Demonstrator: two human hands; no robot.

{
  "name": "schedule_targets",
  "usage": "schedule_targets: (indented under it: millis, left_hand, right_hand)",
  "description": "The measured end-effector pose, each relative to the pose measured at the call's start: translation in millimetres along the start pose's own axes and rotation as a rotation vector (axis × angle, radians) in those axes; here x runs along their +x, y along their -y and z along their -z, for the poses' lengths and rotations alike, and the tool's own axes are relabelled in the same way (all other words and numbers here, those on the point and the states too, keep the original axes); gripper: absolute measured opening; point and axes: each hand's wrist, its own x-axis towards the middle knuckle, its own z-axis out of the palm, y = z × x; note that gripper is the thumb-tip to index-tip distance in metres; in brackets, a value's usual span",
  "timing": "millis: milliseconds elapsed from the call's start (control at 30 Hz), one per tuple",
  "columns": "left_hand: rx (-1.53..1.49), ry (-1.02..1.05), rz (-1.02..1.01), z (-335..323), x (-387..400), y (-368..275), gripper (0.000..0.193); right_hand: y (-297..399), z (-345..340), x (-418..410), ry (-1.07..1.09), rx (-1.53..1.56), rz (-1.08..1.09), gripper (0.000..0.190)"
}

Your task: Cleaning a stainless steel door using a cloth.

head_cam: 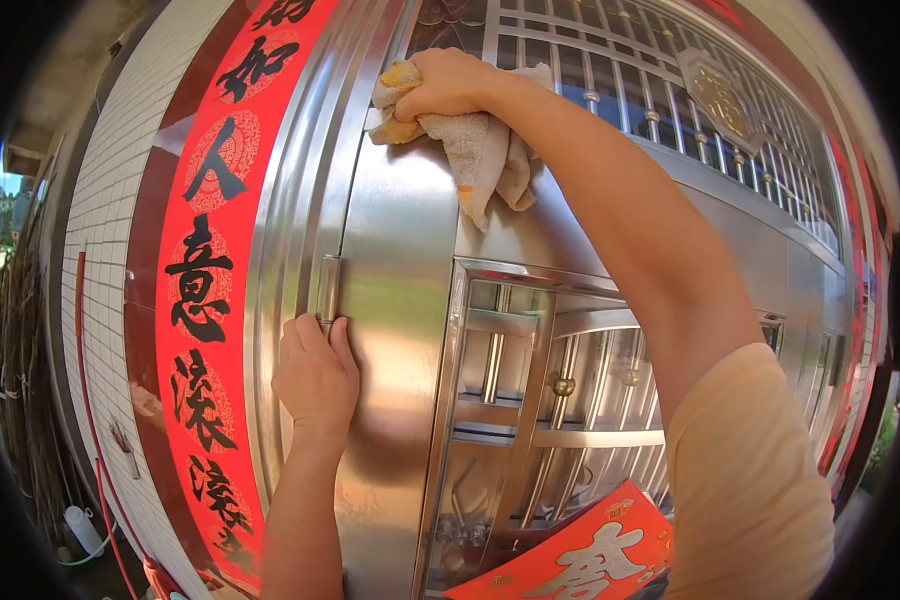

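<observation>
A stainless-steel door [397,300] fills the middle of the head view. High up on it, my right hand [450,82] grips a bunched, light towel cloth [476,150] with yellow-orange patches, pressed against the metal near the upper barred panel. The cloth's loose ends hang below my fingers. Lower left, my left hand [317,367] holds the lower end of a cylindrical metal hinge [330,289] at the door's edge, thumb on the right and fingers on the left. Part of that hinge is hidden by my fingers.
A red paper banner [202,300] with black characters runs down the left frame beside a tiled wall [105,225]. Another red paper [592,555] hangs low on the door. Barred panels [645,82] lie at the upper right. Bundled sticks [22,390] and a white bottle [84,529] stand far left.
</observation>
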Motion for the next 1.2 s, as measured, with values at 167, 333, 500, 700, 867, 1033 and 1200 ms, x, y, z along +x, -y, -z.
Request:
schedule_targets:
  millis: [167, 333, 500, 700, 867, 1033, 1200]
  left_hand:
    - [-0.009, -0.033, -0.01, -2, 0, -4, 0.024]
    - [0.012, -0.007, -0.017, -9, -2, -5, 0.024]
    - [0.046, -0.02, 0.021, -3, -4, 0, 0.028]
    - [0.098, 0.116, 0.086, -12, -3, 11, 0.032]
    - [0.111, 0.191, 0.2, -24, 0, 29, 0.036]
    - [0.058, 0.18, 0.223, -35, 2, 47, 0.039]
    - [-0.047, 0.162, 0.178, -43, 2, 56, 0.04]
  right_hand:
    - [-57, 25, -43, -0.018, 0.057, -0.023, 0.059]
    - [-115, 57, -108, -0.062, 0.027, -0.107, 0.067]
    - [-169, 86, -178, -0.146, 0.083, -0.1, 0.069]
    - [-264, 134, -285, -0.246, 0.052, -0.28, 0.069]
    - [-344, 185, -381, -0.315, 0.061, -0.395, 0.065]
    - [-414, 226, -452, -0.382, -0.042, -0.537, 0.064]
    - [-460, 256, -502, -0.397, -0.163, -0.652, 0.063]
